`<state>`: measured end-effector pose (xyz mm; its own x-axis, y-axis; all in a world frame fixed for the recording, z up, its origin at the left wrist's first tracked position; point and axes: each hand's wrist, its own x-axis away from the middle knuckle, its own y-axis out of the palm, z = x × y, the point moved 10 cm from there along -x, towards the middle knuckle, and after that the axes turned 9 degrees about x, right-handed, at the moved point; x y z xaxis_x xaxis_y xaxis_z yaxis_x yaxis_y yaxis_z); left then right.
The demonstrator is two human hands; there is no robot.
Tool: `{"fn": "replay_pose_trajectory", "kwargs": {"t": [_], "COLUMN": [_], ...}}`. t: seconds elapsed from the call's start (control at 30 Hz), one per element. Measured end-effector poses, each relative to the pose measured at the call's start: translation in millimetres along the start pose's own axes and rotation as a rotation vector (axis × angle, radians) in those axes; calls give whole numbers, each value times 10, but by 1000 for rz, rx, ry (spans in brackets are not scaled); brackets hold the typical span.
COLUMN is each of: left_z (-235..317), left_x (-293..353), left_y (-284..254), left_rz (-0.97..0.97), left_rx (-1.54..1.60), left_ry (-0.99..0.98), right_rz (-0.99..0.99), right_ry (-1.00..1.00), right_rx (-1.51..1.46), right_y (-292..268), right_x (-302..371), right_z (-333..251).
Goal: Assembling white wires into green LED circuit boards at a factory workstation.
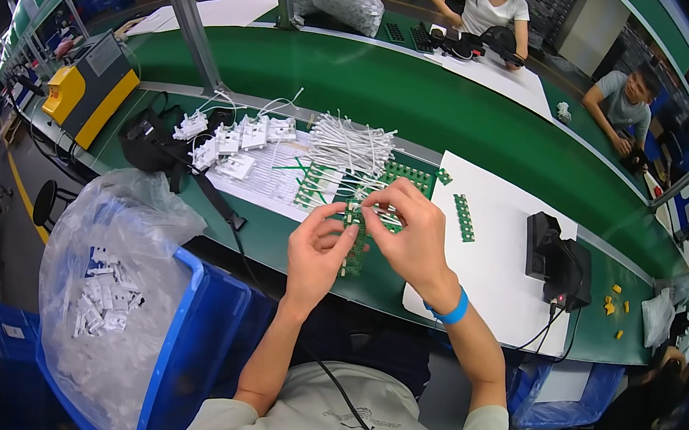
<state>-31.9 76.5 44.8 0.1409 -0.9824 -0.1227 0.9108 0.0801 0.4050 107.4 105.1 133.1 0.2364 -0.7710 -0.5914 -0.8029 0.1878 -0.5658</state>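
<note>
The left hand is pinching a green board strip between thumb and fingers, holding it just inside the near edge of the bench, left of the white sheet. The right hand is bringing its fingertips to the strip's far end; whether its grip is closing on a wire is too small to tell.

The work is seemingly standing partway. Beside the strip, other green boards are lying with white leads crossing them; which leads are attached is not showing clearly. Plenty is apparently remaining: a thick pile of white wires is lying toward the far edge, and another green strip is resting on the sheet without visible leads. Farther left, white housings with leads are sitting grouped, perhaps belonging to another stage.
</note>
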Motion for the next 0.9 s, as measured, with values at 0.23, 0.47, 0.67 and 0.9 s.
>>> {"fn": "replay_pose_trajectory", "kwargs": {"t": [0.23, 0.47, 0.67, 0.9], "left_z": [-55, 18, 84, 31], "left_x": [-3, -4, -20, -37], "left_y": [-132, -158, -68, -89], "left_rz": [120, 107, 18, 56], "left_rx": [-23, -78, -108, -131], "left_ry": [44, 134, 170, 160], "right_rz": [-82, -193, -177, -204], "right_ry": [49, 116, 80, 70], "right_rx": [0, -50, -40, -100], "right_y": [-11, 19, -1, 24], "right_x": [-8, -16, -19, -13], "right_z": [-37, 65, 129, 155]}}
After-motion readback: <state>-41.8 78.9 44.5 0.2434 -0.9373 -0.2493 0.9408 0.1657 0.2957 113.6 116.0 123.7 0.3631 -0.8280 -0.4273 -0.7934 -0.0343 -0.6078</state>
